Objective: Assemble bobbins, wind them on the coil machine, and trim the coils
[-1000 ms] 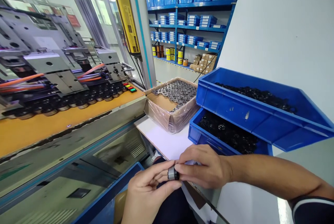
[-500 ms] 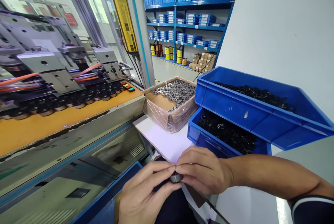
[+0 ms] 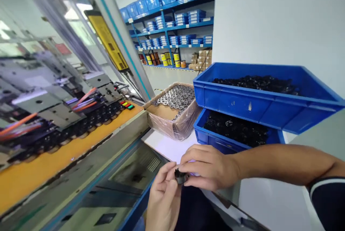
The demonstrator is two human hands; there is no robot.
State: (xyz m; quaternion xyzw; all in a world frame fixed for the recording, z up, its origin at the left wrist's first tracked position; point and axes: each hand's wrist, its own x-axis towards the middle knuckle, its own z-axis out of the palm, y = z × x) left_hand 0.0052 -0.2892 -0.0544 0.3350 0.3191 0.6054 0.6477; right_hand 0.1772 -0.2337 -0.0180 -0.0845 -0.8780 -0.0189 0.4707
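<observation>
Between my hands, over my lap, is a small stator core (image 3: 180,176), a grey metal ring with a black toothed inside. My left hand (image 3: 165,197) pinches it from the left between thumb and fingers. From the right, my right hand (image 3: 206,166) closes its thumb and fingertips on the opposite edge. The fingers cover part of the ring. Just beyond my hands, a lower blue bin (image 3: 212,141) holds many small black parts (image 3: 237,126). Behind them stands a plastic-lined carton (image 3: 164,123) with metal cores (image 3: 178,96) laid in rows.
An upper blue bin (image 3: 266,105) of black parts overhangs the lower one. To the left runs a machine with an orange work surface (image 3: 61,155) and a row of round parts (image 3: 88,123). A white tabletop (image 3: 164,146) lies under the carton. Blue shelving (image 3: 167,38) stands behind.
My view has tilted and turned to the right. My left hand has turned more upright, and the core is tipped so its black toothed inside shows. Both hands stay on it.
</observation>
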